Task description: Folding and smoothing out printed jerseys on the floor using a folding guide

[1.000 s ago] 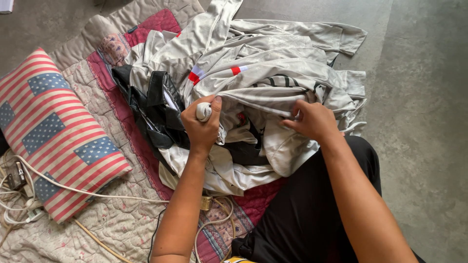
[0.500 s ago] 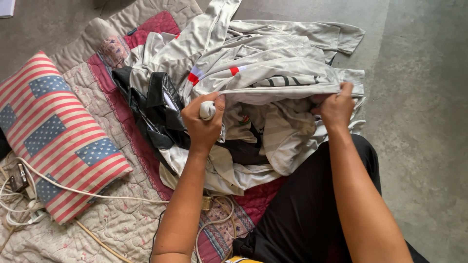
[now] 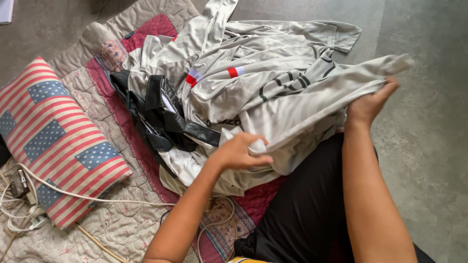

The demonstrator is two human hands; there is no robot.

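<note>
Here the left hand (image 3: 241,153) pinches a fold of a pale grey shirt (image 3: 292,104) between thumb and fingers, its grip clenched on the cloth near the lower edge of the pile. The right hand (image 3: 368,104) is out to the side, fingers closed on another part of the same shirt, so the fabric runs taut between the two hands and a loose end sticks out past the right fingertips. The shirt carries dark stripes and lies on top of a heap of similar light grey clothes (image 3: 234,53), one of which shows small red and white patches (image 3: 233,72). Just left of the heap, partly tucked under it, a black glossy garment (image 3: 163,117) lies crumpled. All of this rests on a quilted mat (image 3: 87,229) with a dark red border (image 3: 141,151), spread over a grey concrete floor (image 3: 429,146). Further left on the mat sits a pillow (image 3: 53,136) printed with red and white stripes and blue star panels. White cables (image 3: 73,195) run from beside the pillow across the mat toward the person's left forearm, with a small plug block (image 3: 22,180) at the far left edge. The person's legs, in black trousers (image 3: 312,204), lie beneath the right arm.
</note>
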